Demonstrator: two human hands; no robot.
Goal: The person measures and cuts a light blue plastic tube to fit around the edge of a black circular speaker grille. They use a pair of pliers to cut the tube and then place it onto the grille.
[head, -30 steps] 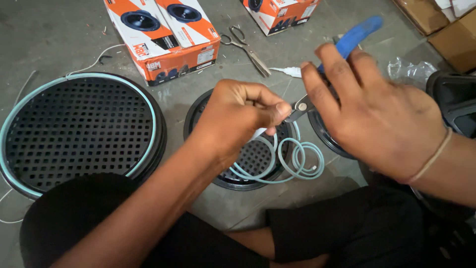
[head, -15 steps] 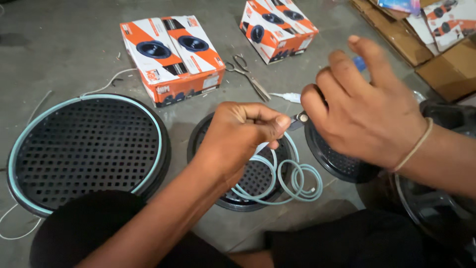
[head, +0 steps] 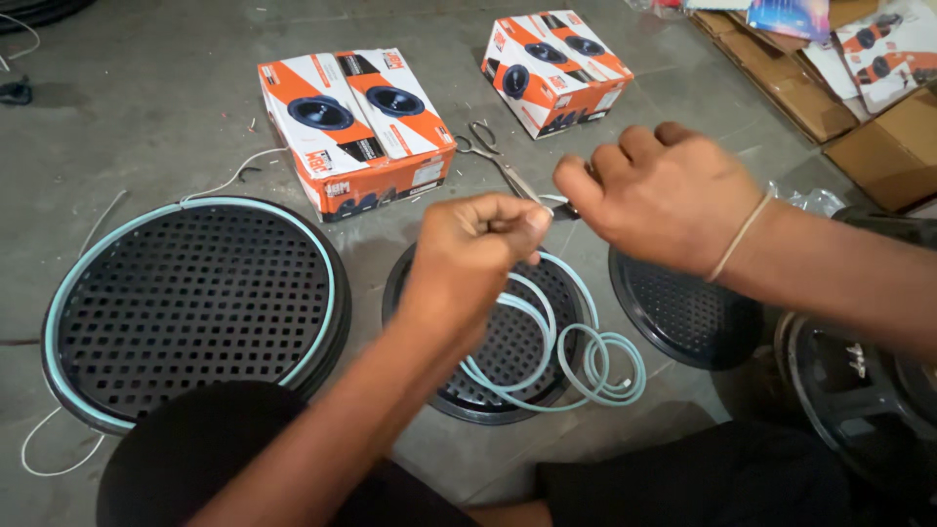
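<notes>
Pinching pale blue cord (head: 547, 337) — left hand (head: 475, 256), right hand (head: 659, 195) — over small grille (head: 508, 342).

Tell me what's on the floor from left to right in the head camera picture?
Big round black grille with a pale blue rim → orange and white box → left hand over the middle grille → looped pale blue cord → right hand → small black grille → brown cardboard box.

Workshop floor, speaker grilles (head: 195, 303), boxed speakers (head: 356, 122), cartons (head: 893, 146)
</notes>
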